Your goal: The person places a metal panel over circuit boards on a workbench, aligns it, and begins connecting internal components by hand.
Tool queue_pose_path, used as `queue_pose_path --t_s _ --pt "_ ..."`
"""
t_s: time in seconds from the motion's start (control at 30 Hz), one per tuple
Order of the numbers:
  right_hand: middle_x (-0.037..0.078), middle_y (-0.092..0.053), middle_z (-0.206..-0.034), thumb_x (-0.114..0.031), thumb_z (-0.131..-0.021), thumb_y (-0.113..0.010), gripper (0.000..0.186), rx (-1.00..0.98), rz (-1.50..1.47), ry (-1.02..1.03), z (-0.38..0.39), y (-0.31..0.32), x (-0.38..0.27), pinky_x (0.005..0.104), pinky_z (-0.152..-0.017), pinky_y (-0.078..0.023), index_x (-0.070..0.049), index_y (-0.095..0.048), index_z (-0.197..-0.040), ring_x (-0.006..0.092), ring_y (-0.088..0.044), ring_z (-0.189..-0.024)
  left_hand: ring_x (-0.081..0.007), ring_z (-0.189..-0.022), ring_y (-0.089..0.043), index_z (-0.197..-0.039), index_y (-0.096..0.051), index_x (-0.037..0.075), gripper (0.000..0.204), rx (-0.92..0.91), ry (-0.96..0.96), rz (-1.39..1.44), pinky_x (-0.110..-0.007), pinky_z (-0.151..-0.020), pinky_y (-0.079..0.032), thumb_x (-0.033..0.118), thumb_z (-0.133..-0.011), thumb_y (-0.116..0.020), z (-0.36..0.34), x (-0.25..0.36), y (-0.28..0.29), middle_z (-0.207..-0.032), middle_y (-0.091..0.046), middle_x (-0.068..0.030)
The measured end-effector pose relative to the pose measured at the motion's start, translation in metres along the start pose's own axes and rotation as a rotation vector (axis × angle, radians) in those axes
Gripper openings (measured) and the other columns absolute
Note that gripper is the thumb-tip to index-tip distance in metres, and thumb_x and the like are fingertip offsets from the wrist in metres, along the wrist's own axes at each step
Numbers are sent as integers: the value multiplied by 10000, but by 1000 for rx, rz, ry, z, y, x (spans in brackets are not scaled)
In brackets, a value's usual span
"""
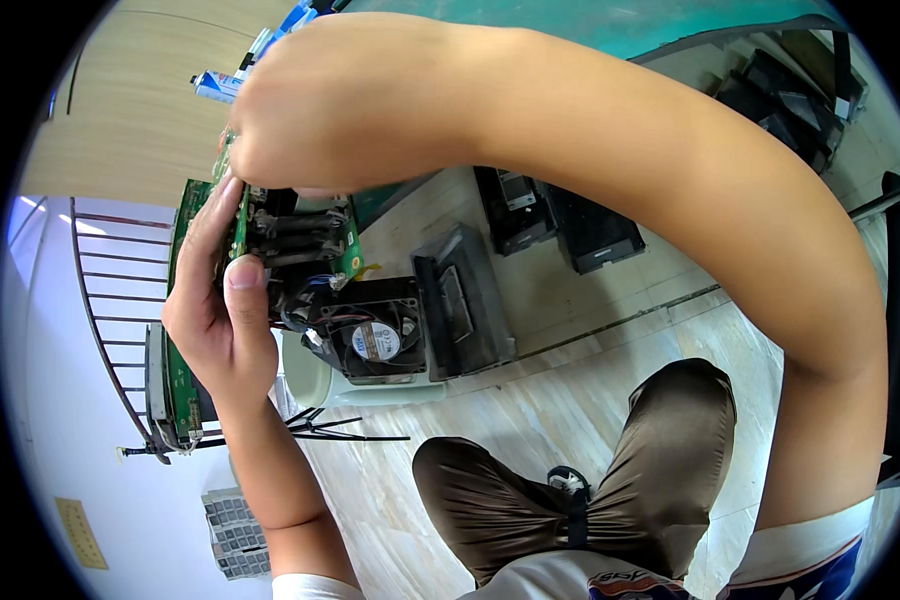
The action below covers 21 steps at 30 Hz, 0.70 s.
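My left hand (225, 300) grips the edge of a green circuit board (238, 238), fingers flat along one side and thumb on the other. Black parts and wires are attached to the board, and a square black cooling fan (374, 338) with a white round label sits just below it. Reaching across from the right, my right hand (305, 110) is curled at the board's upper end. Its fingers face away, so whatever they hold is hidden.
Beside the fan stands a dusty black plastic housing (465, 300). Black bins (590, 225) and a heap of black casings (790, 105) lie further right. A green mat (610, 30), a blue-and-white tube (215, 86), a black metal rack (120, 270) and another green board (182, 385) surround the work.
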State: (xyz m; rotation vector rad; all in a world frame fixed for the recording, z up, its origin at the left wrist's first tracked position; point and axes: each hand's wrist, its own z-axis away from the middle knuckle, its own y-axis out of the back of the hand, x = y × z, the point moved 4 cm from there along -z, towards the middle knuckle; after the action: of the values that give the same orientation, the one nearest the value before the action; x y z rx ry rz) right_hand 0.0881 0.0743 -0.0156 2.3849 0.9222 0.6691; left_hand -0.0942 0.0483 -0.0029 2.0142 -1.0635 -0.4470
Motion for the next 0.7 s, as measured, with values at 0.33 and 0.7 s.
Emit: queue_pose_path --t_s 0.33,0.7 --pt "103 -707 -726 -73 -762 -678 47 111 112 117 9 4 -10 370 -634 -607 -53 -696 -723 292 -736 -761 -301 -1227 -607 -1277 -603 -84 404 0 19 3 -393 -1082 -417 190 -982 -572 1 -2 1 -1282 -653 -217" --pt "201 -684 -720 -121 -840 -636 183 223 50 352 6 6 -2 415 -687 -568 18 -687 -733 360 -697 -714 -283 -1199 -620 -1247 -607 -87 363 32 -7 73 -381 -1071 -429 142 -967 -588 1 -5 0 -1279 -652 -220"
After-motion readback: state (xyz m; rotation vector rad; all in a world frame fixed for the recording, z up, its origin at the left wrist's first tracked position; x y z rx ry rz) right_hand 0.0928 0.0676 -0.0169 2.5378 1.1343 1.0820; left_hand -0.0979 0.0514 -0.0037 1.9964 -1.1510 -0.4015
